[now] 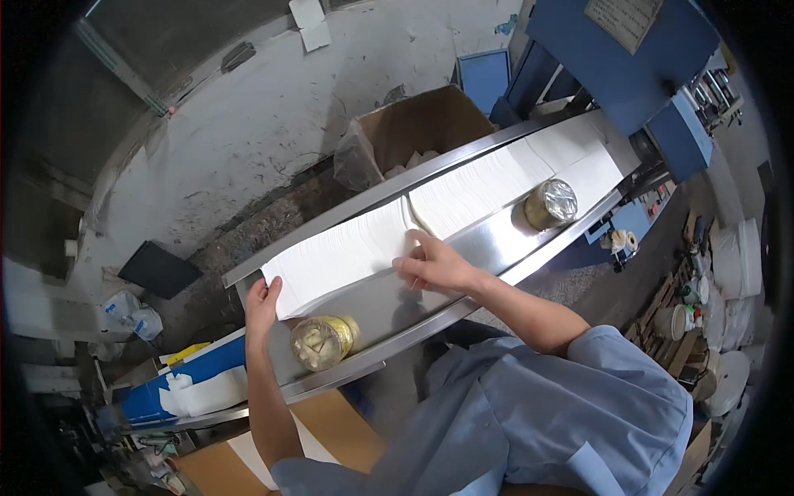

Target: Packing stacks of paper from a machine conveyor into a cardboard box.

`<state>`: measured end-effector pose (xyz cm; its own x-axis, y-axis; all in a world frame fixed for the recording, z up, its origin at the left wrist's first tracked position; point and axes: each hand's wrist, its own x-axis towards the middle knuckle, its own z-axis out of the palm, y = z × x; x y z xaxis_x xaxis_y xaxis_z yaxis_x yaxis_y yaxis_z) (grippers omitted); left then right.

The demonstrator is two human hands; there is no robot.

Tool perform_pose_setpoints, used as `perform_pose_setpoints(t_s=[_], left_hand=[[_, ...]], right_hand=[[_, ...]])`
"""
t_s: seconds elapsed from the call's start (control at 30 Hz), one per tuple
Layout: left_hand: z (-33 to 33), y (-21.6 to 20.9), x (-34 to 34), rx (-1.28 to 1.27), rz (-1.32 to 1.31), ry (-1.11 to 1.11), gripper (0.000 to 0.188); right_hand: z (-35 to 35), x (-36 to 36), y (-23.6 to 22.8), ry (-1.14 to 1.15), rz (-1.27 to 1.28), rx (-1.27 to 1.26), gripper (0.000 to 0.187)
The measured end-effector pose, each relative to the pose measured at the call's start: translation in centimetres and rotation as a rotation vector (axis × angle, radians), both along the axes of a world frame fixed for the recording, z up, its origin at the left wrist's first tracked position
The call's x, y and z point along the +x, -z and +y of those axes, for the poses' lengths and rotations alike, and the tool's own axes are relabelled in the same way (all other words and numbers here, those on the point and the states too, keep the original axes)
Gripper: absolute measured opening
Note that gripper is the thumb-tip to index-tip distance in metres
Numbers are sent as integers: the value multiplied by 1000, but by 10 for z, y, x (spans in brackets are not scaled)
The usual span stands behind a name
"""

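We see right fingers [425, 242] apart, cannot tell if left fingers [275, 287] clamp; uneven pressure could buckle the white stack [341, 248].

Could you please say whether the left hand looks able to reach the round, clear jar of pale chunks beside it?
Probably yes: nothing covers the clear jar, close to the left hand, though that hand would likely first leave the row of thin white sheets.
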<state>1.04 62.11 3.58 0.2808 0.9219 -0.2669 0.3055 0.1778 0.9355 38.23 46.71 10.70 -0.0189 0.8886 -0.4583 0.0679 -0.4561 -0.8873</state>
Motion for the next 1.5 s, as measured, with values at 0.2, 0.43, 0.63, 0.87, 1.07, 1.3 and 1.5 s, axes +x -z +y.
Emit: perform_pose_setpoints(t_s=[0.2,0.43,0.63,0.87,1.07,1.3,1.5], left_hand=[[-12,-14,-34,45,57,-92,28],[-18,-10,-63,32,75,-146,28],[-19,-19,-59,5,79,-152,30],[-19,-25,-56,32,309,-102,46],[-9,-24,-48,99,464,-51,56],[-16,-34,-31,-34,270,-106,58],[-34,-46,-29,76,86,-252,48]], right_hand=[[15,-30,-14,-118,-63,-9,71],[46,-34,8,-405,-868,323,38],[62,-29,-1,-330,-741,146,55],[63,-27,4,-1,-395,208,83],[77,-36,48,-239,-483,129,95],[73,-73,59,-57,-619,246,80],[59,-89,33,19,-539,344,91]])
